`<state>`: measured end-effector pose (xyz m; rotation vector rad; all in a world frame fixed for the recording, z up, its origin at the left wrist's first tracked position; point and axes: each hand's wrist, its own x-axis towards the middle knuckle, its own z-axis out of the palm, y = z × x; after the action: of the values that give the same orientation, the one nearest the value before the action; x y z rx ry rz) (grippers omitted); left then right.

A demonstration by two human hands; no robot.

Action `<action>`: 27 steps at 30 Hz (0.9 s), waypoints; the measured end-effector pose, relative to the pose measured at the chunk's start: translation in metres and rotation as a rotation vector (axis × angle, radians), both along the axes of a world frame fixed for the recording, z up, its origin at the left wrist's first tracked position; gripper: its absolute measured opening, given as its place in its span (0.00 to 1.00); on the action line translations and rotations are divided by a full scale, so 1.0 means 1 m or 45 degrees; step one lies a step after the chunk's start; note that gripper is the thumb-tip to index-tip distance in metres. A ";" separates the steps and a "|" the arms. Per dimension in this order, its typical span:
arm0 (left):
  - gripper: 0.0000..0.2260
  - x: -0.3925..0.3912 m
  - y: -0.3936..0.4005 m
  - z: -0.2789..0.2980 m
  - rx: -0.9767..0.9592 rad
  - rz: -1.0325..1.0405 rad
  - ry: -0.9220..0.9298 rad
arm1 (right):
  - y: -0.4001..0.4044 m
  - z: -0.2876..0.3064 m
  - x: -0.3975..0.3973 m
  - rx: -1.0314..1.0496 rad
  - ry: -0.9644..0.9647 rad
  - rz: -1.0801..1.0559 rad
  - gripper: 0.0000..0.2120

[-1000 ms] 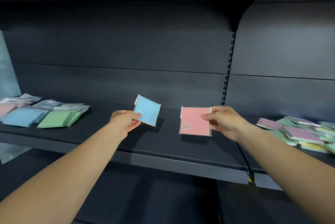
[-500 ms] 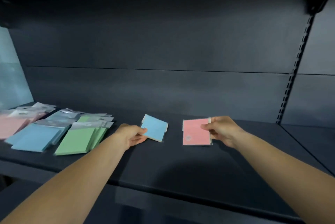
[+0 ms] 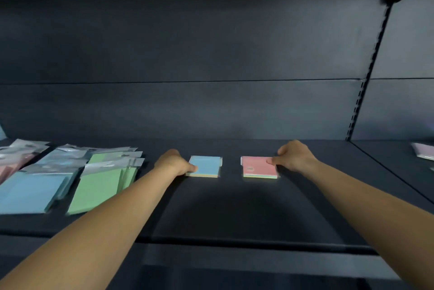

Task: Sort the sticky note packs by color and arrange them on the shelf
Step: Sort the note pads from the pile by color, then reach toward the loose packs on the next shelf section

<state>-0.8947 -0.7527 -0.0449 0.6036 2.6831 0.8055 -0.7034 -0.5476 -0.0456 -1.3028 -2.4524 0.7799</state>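
Observation:
A small blue sticky note pack [image 3: 206,165] lies flat on the dark shelf [image 3: 234,207]. My left hand [image 3: 175,163] grips its left edge, thumb on top. A small pink sticky note pack [image 3: 257,167] lies flat a little to the right. My right hand [image 3: 293,157] pinches its right edge, with the thumb on top of it. Larger packs lie at the left: green [image 3: 98,184], blue [image 3: 30,191] and pink [image 3: 9,167], in rows with silver header flaps.
An upright slotted post [image 3: 359,99] divides the shelf bay from the one on the right, where a pale purple pack [image 3: 424,151] shows at the frame edge. The shelf's front lip [image 3: 234,242] runs across below my arms.
Both hands lowered the two small packs from a raised tilt down flat onto the shelf. The view shifted left, bringing the sorted piles closer and pushing the right-hand pile nearly out of view.

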 end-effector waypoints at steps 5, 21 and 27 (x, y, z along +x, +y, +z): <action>0.17 0.015 0.004 0.016 -0.041 -0.270 0.245 | -0.008 0.016 0.041 0.247 -0.077 0.082 0.22; 0.20 0.271 0.173 0.064 -0.020 -1.043 0.652 | 0.070 0.059 0.340 0.604 -0.377 0.030 0.33; 0.21 0.418 0.258 0.057 -0.003 -1.128 0.652 | 0.137 0.059 0.483 0.600 -0.412 0.005 0.32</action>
<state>-0.4765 -0.4944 0.0118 2.0062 2.3527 0.4125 -0.2207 -0.4107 0.0135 -1.3101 -2.6510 -0.0297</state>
